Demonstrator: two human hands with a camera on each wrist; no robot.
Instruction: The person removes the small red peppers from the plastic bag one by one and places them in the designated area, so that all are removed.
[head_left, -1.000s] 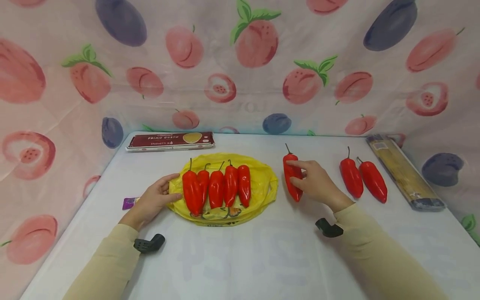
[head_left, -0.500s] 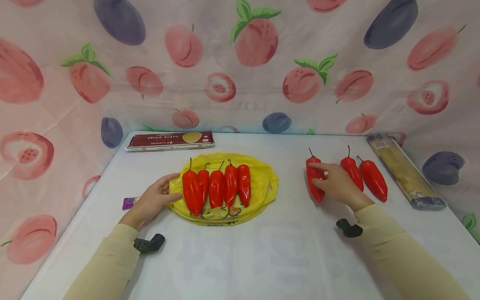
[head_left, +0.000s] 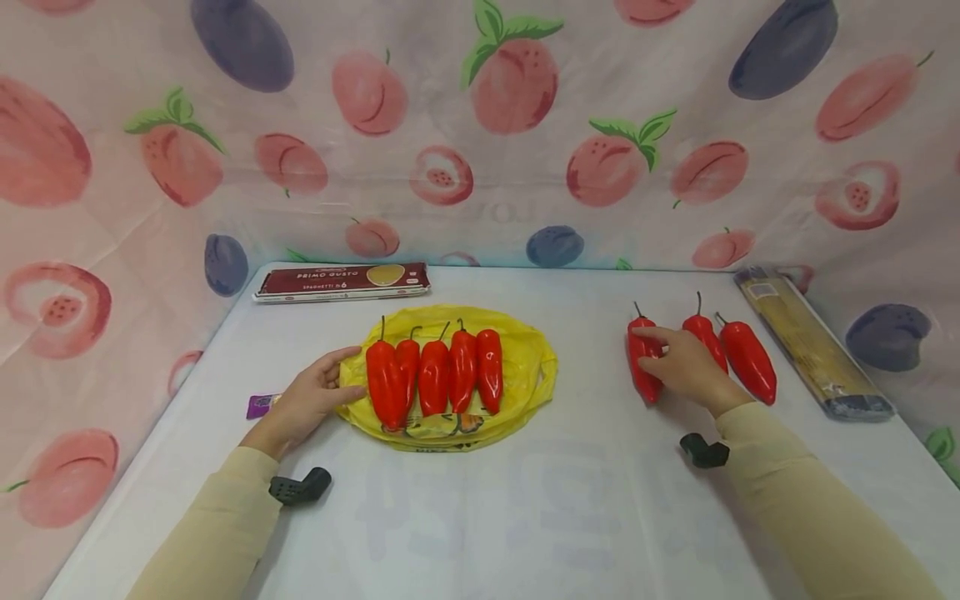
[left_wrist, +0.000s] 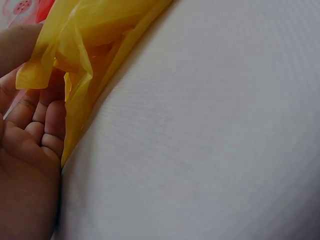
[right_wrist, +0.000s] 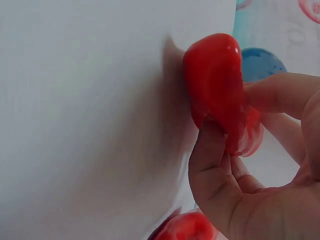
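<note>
My right hand (head_left: 692, 368) pinches a red pepper (head_left: 642, 375) with a dark stem, between thumb and fingers. In the right wrist view this pepper (right_wrist: 214, 75) points its rounded tip toward the camera, close over the white surface. Two more red peppers, one (head_left: 703, 335) partly hidden by my right hand and one (head_left: 748, 362) fully visible, lie just right of it. On the left, my left hand (head_left: 303, 404) holds the edge of a flattened yellow plastic bag (head_left: 525, 367). Its fingers curl at the bag's fold (left_wrist: 77, 95) in the left wrist view. Several red peppers (head_left: 433, 379) lie side by side on the bag.
A dark red spaghetti pack (head_left: 341, 283) lies at the back left of the white table (head_left: 480, 525). A clear pack of spaghetti (head_left: 813, 346) lies along the right side. A small purple packet (head_left: 260, 406) is partly behind my left hand. Fruit-print cloth (head_left: 480, 208) hangs behind.
My right hand has moved right with the pinched pepper, bringing it beside the two right-hand peppers; the motion slowed in the last half second. The left hand and the bag stayed still.
</note>
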